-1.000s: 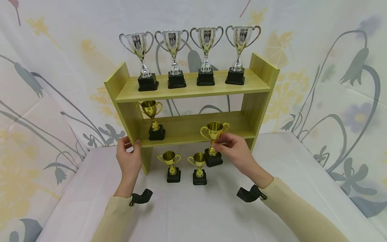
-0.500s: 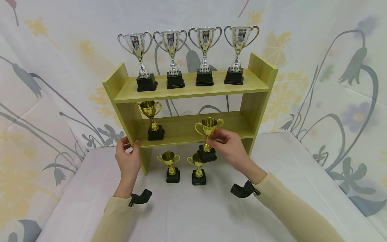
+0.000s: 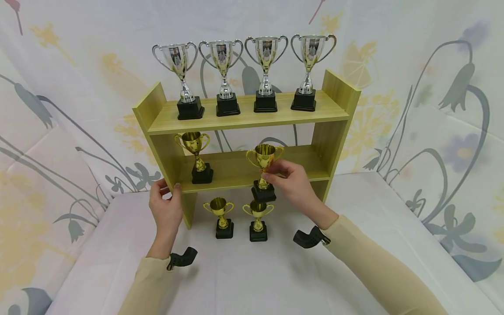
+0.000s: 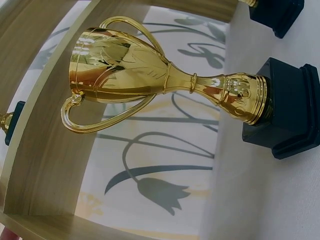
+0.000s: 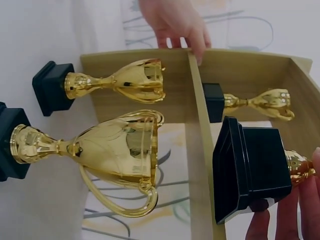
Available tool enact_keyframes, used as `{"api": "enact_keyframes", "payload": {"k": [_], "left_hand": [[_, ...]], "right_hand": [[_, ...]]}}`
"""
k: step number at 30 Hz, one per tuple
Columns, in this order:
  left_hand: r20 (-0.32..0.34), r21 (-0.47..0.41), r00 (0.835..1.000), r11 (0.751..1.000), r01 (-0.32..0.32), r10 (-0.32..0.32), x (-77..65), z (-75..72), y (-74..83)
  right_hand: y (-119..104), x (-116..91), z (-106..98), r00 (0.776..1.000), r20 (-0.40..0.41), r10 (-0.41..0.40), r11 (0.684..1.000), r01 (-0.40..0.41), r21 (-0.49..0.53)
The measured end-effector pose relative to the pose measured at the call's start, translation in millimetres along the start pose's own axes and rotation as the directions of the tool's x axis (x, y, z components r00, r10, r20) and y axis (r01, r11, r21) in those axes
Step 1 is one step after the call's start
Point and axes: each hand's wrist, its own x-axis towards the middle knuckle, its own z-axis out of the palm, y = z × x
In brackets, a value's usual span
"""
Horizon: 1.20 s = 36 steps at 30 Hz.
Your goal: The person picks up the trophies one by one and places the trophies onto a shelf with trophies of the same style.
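My right hand [image 3: 292, 180] pinches a gold trophy cup [image 3: 264, 154] by its stem, upright, its black base overlapping the middle board's front edge in the head view. In the right wrist view the cup's black base [image 5: 262, 162] shows large, with fingers [image 5: 287, 215] at the stem. My left hand [image 3: 167, 212] grips the left side of the wooden shelf [image 3: 252, 124], thumb on its front edge. Another gold trophy [image 3: 197, 153] stands at the left of the middle board. Two more, one left [image 3: 221, 216] and one right [image 3: 257, 221], stand on the table below.
Several silver trophies [image 3: 265, 74] line the top board. The shelf's right side panel [image 3: 334, 140] rises beyond my right hand. White cloth covers the table [image 3: 236, 280], and a floral cloth [image 3: 417, 109] hangs behind.
My right hand has carried the gold trophy up and to the left, from in front of the lower opening to the middle board's edge. The left hand keeps its grip on the shelf.
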Motion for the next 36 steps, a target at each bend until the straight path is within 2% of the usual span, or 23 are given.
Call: {"api": "enact_keyframes", "payload": {"k": [26, 36], "left_hand": [[0.009, 0.023, 1.0, 1.0, 0.011, -0.011, -0.6, -1.2, 1.4], [0.007, 0.024, 1.0, 1.0, 0.008, -0.008, 0.0, -1.5, 0.9]], "right_hand": [[-6.0, 18.3, 10.6, 0.999, -0.026, -0.022, 0.999, 0.023, 0.031], [-6.6, 30.2, 20.8, 0.997, -0.07, -0.024, 1.0, 0.023, -0.016]]}}
